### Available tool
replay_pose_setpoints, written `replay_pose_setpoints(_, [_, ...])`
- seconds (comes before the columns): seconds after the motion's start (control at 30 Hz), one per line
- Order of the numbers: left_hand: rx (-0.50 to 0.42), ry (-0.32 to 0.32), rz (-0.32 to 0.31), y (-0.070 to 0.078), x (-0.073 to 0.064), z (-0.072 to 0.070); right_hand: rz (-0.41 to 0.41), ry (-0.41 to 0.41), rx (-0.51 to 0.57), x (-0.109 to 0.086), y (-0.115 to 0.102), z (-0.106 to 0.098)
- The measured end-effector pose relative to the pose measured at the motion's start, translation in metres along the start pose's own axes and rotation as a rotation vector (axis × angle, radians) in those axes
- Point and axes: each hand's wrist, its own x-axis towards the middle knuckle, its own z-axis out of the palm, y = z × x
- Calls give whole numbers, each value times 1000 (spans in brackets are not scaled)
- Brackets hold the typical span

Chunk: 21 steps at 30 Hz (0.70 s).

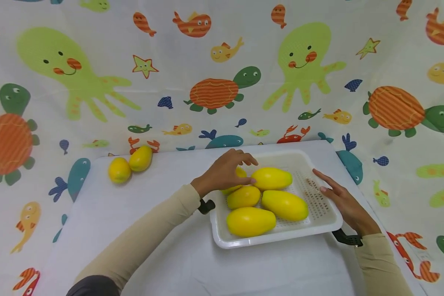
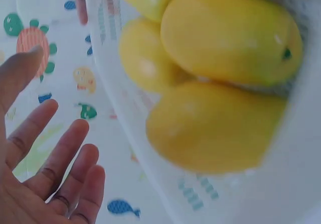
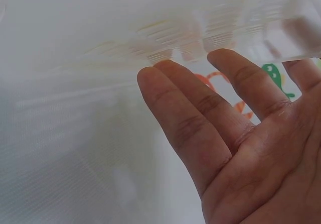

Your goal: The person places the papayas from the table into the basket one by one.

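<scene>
A white perforated plastic basket (image 1: 266, 241) stands on the table, with several yellow, mango-like fruits (image 1: 285, 204) in it, some greenish at the ends. Over its far left part reaches my left hand (image 1: 227, 172), thumb and fingers spread apart. One fruit (image 1: 239, 172) shows partly behind that hand. In the left wrist view the left hand (image 2: 50, 179) is beside the basket wall, its fingers holding nothing. My right hand (image 1: 345, 205) holds the basket's right rim, thumb over the edge. The right wrist view shows the right fingers (image 3: 185, 118) extended against the basket's outer side.
Two more yellow fruits (image 1: 130, 164) lie touching at the table's far left corner. White cloth (image 1: 163, 250) covers the table. Behind and beside it hangs a curtain (image 1: 244, 49) printed with sea animals.
</scene>
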Motion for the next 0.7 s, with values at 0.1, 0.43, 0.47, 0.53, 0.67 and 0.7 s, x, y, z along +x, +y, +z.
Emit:
replay_pose_setpoints(0.1, [1,59,-16,-8,-8,-8,-1,-3,-1,-1,1,0])
replay_pose_setpoints(0.43, [53,234,-133,-46,-44,-32,-27,-9,-14,-2,3,0])
replay_pose_setpoints(0.47, [59,250,-154,-51,-49,-35,-31,-10,-19,-3,3,0])
replay_pose_setpoints(0.53, [67,282,-193,-61,-58,-41,-35,-9,-25,-3,4,0])
replay_pose_setpoints(0.67, [79,337,-271,-84,-80,-52,-33,-9,-26,-4,4,0])
replay_pose_setpoints(0.7, [82,350,-290,-89,-85,-54,-34,-10,-22,-5,4,0])
